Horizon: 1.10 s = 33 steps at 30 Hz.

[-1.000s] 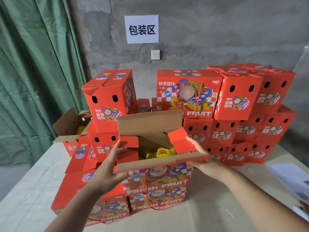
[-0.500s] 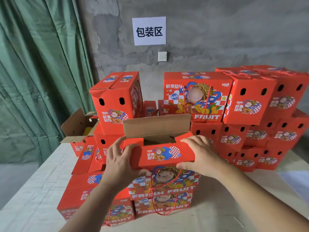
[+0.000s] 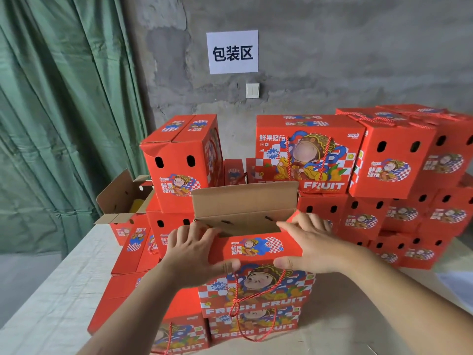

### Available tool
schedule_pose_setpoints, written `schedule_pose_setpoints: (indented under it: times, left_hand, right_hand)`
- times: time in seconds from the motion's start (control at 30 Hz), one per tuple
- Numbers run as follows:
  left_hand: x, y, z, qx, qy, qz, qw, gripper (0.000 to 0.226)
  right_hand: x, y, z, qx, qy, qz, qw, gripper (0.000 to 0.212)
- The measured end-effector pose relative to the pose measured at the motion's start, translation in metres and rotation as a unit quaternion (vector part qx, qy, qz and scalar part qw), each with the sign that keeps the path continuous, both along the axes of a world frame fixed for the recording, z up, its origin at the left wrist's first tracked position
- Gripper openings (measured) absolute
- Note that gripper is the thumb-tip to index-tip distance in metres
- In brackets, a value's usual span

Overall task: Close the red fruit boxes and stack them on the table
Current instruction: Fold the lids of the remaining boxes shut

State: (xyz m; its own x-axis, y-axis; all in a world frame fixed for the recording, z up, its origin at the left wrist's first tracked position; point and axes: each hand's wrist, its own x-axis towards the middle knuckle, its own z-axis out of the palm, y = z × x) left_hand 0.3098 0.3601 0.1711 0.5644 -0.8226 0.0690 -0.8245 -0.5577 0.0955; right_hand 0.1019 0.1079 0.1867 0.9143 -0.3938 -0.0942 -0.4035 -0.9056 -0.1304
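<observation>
A red fruit box [image 3: 256,290] stands in front of me on top of another closed red box [image 3: 253,326]. Its near top flap [image 3: 253,248] is folded down over the opening, while the far flap [image 3: 243,198] stands upright, showing brown cardboard. My left hand [image 3: 194,252] grips the left end of the near flap, thumb on the box's front. My right hand [image 3: 309,244] grips the right end the same way. The fruit inside is hidden.
Closed red boxes are stacked behind and to the right [image 3: 391,155], and one sits high at the left [image 3: 181,160]. An open box [image 3: 122,201] stands far left near the green curtain [image 3: 64,124]. The table [image 3: 64,290] carries a pale cloth. White paper [image 3: 458,283] lies at right.
Both side flaps were tucked in and the near flap was folded down over the yellow fruit. My hands now press that flap flat on the box's top.
</observation>
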Motion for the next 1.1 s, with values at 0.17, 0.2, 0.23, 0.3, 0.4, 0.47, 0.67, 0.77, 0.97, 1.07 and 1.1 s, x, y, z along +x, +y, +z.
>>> schedule_pose_setpoints:
  times: [0.17,0.2,0.23,0.3,0.4,0.47,0.67,0.77,0.97,1.07,1.1]
  left_hand:
    - [0.0,-0.019,0.001,-0.331,0.201,0.114,0.915,0.115]
    - [0.001,-0.025,0.004,-0.386,0.223,0.109,0.888,0.121]
    - [0.002,-0.031,0.007,-0.429,0.253,0.089,0.863,0.124]
    - [0.004,-0.039,0.011,-0.476,0.29,0.068,0.828,0.117]
    - [0.004,-0.041,0.008,-0.472,0.251,0.084,0.841,0.073]
    - [0.004,-0.039,0.004,-0.458,0.208,0.067,0.861,0.059]
    - [0.006,-0.038,0.002,-0.357,0.069,0.068,0.929,0.046]
    - [0.004,-0.038,0.004,-0.323,0.011,0.054,0.945,0.046]
    - [-0.002,-0.044,0.012,-0.161,-0.025,0.048,0.986,0.09]
    - [0.006,-0.05,0.018,-0.065,-0.04,0.044,0.996,0.097]
    - [0.009,-0.052,0.022,-0.05,-0.052,0.04,0.997,0.098]
  right_hand:
    - [0.018,0.0,0.01,0.331,-0.264,-0.13,0.897,0.108]
    - [0.024,-0.001,0.014,0.383,-0.303,-0.15,0.86,0.109]
    - [0.029,0.0,0.018,0.418,-0.327,-0.163,0.832,0.105]
    - [0.038,-0.001,0.021,0.429,-0.351,-0.187,0.811,0.083]
    - [0.041,-0.003,0.013,0.415,-0.38,-0.219,0.797,0.059]
    - [0.038,-0.004,0.008,0.394,-0.393,-0.214,0.803,0.05]
    - [0.034,-0.014,0.002,0.391,-0.382,-0.168,0.82,0.035]
    - [0.032,-0.019,0.002,0.37,-0.347,-0.156,0.848,0.046]
    - [0.031,-0.025,0.001,0.217,-0.231,-0.112,0.942,0.084]
    - [0.034,-0.028,0.006,0.127,-0.169,-0.088,0.973,0.086]
    - [0.035,-0.028,0.009,0.106,-0.156,-0.081,0.979,0.085]
